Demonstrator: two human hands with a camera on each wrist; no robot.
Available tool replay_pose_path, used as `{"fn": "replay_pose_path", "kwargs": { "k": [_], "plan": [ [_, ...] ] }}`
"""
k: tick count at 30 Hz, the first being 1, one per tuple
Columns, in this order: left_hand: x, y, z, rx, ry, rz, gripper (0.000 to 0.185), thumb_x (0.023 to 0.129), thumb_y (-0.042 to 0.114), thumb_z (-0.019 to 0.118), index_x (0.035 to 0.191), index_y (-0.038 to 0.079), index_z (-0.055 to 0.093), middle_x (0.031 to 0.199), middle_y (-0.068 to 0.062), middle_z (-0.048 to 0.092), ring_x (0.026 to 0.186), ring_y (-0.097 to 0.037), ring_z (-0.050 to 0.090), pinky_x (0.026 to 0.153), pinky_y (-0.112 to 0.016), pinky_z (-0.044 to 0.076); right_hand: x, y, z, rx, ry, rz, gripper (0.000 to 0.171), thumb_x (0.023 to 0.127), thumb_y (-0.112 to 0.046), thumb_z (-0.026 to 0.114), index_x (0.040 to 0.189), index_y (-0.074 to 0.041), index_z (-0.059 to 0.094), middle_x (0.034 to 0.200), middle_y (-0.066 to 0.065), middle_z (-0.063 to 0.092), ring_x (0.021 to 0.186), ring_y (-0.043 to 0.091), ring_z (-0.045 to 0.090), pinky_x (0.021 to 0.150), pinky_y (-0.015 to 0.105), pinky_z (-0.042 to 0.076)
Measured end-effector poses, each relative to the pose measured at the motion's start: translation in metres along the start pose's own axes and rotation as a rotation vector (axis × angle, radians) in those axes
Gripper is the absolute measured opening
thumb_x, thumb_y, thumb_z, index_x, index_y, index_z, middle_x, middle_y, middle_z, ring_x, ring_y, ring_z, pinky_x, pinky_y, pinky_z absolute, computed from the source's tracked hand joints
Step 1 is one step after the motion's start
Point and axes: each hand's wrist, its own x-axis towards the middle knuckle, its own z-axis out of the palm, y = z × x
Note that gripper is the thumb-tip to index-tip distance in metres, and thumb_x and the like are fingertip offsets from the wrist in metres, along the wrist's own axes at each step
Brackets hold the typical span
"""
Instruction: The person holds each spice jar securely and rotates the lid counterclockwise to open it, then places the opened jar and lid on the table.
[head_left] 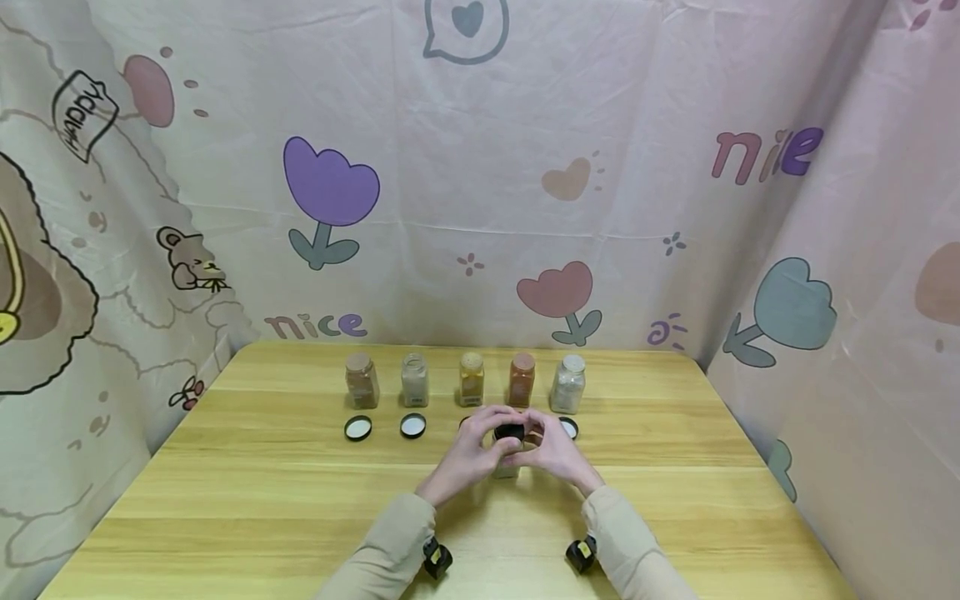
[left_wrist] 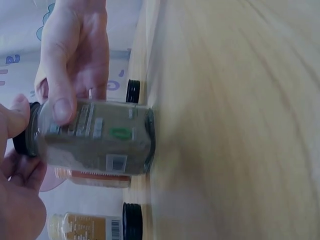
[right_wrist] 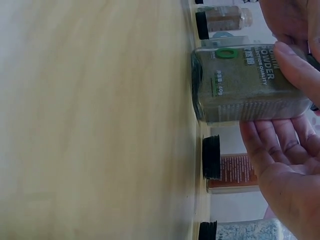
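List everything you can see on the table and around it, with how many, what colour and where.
Held spice jar: one, clear with grey-green powder, standing on the table centre, between both hands.
Black cap: one, on that jar's top.
Open spice jars: five, brown to white contents, back row.
Loose lids: at least three visible, black with white liners, before the row.
Table: one, light wood.
Backdrop: pink cartoon cloth.
Left hand: grips jar.
Right hand: grips jar.

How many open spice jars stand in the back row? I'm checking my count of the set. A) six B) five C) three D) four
B: the head view shows five lidless spice jars in a row at the back of the table, behind the jar both hands hold.
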Motion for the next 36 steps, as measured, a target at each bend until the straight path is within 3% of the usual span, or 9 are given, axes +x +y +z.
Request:
{"fn": "replay_pose_path", "kwargs": {
  "k": [4, 10, 18, 21, 30, 36],
  "plan": [
    [0.000, 0.001, 0.001, -0.003, 0.031, -0.009, 0.033, 0.086, 0.009, 0.077, 0.117, 0.001, 0.071, 0.117, -0.011, 0.071, 0.115, -0.028, 0.063, 0.102, -0.041, 0.052, 0.000, 0.001, 0.000, -0.009, 0.003, 0.003, 0.050, 0.073, -0.008, 0.089, 0.114, 0.003, 0.061, 0.109, 0.015, 0.064, 0.098, 0.014, 0.061, 0.095, 0.020, 0.056],
    [-0.001, 0.000, 0.000, -0.056, 0.039, -0.045, 0.036, 0.086, 0.012, 0.079, 0.118, -0.001, 0.070, 0.119, -0.013, 0.072, 0.115, -0.030, 0.065, 0.102, -0.039, 0.054, 0.001, 0.001, 0.000, 0.007, 0.001, 0.011, 0.046, 0.073, -0.008, 0.089, 0.109, 0.001, 0.061, 0.106, 0.010, 0.063, 0.099, 0.013, 0.062, 0.095, 0.019, 0.056],
    [0.001, -0.002, 0.000, -0.047, 0.097, -0.070, 0.040, 0.079, 0.017, 0.086, 0.115, 0.003, 0.073, 0.108, -0.009, 0.071, 0.101, -0.025, 0.067, 0.088, -0.036, 0.057, 0.002, 0.000, 0.001, 0.002, -0.002, 0.011, 0.041, 0.076, -0.006, 0.087, 0.106, 0.003, 0.059, 0.109, 0.014, 0.062, 0.100, 0.012, 0.062, 0.091, 0.019, 0.056],
    [0.001, -0.005, -0.002, -0.057, 0.067, -0.074, 0.039, 0.081, 0.017, 0.085, 0.115, 0.003, 0.073, 0.112, -0.009, 0.072, 0.106, -0.026, 0.066, 0.091, -0.034, 0.057, 0.002, 0.001, 0.002, -0.006, 0.002, 0.019, 0.041, 0.076, -0.005, 0.087, 0.105, 0.003, 0.059, 0.107, 0.013, 0.060, 0.098, 0.013, 0.060, 0.093, 0.018, 0.055],
    [0.002, -0.007, -0.017, -0.159, -0.109, -0.092, 0.034, 0.092, 0.011, 0.073, 0.125, 0.005, 0.069, 0.132, -0.013, 0.068, 0.122, -0.032, 0.064, 0.106, -0.040, 0.054, 0.001, 0.000, 0.000, 0.034, -0.010, 0.012, 0.045, 0.075, -0.005, 0.088, 0.108, 0.002, 0.059, 0.110, 0.015, 0.063, 0.097, 0.008, 0.065, 0.089, 0.020, 0.058],
    [0.004, -0.009, -0.019, -0.152, -0.107, -0.112, 0.034, 0.090, 0.014, 0.076, 0.123, 0.006, 0.071, 0.128, -0.012, 0.070, 0.118, -0.030, 0.066, 0.100, -0.042, 0.058, 0.002, 0.002, 0.001, 0.050, -0.015, 0.022, 0.045, 0.073, -0.004, 0.088, 0.108, 0.001, 0.060, 0.110, 0.014, 0.064, 0.096, 0.009, 0.066, 0.086, 0.020, 0.059]
  ]
}}
